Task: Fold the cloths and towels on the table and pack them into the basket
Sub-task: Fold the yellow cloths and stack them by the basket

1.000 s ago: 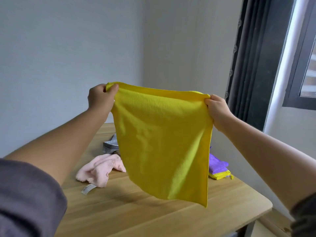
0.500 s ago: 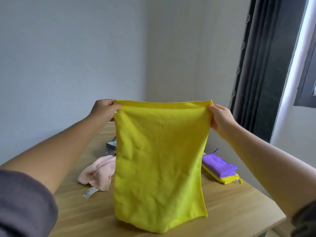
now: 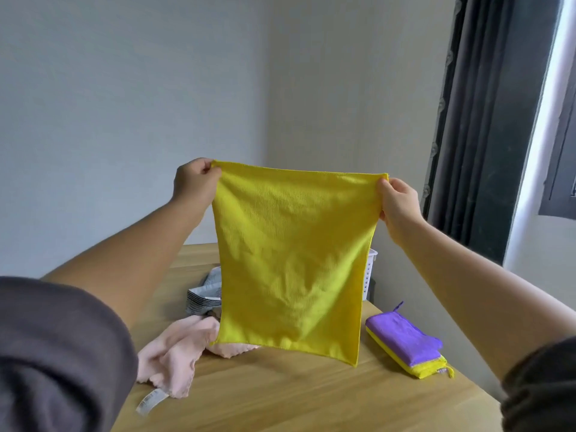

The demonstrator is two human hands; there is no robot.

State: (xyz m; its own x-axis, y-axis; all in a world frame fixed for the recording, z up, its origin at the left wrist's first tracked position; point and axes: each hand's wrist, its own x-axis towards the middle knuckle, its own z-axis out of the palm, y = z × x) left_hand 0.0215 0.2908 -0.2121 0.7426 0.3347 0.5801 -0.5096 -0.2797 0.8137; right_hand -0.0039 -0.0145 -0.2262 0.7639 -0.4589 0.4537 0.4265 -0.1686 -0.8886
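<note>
A yellow cloth (image 3: 293, 263) hangs spread flat in the air above the wooden table (image 3: 280, 397). My left hand (image 3: 194, 182) pinches its top left corner and my right hand (image 3: 397, 202) pinches its top right corner. Its lower edge hangs just above the tabletop. A white slotted basket (image 3: 370, 272) stands behind the cloth at the far right, mostly hidden. A crumpled pink towel (image 3: 177, 350) with a white label lies at the left. A grey striped cloth (image 3: 204, 294) lies behind it. A folded purple cloth (image 3: 402, 336) rests on a folded yellow one (image 3: 420, 369) at the right.
The table sits in a corner between two pale walls. A dark curtain (image 3: 480, 120) and a window frame (image 3: 561, 151) are at the right. The table's right edge runs close beside the folded stack.
The cloth has been lifted off the tabletop, so its lower edge now hangs free. Both hands stay on the top corners. The view has tilted, and the basket now shows behind the cloth.
</note>
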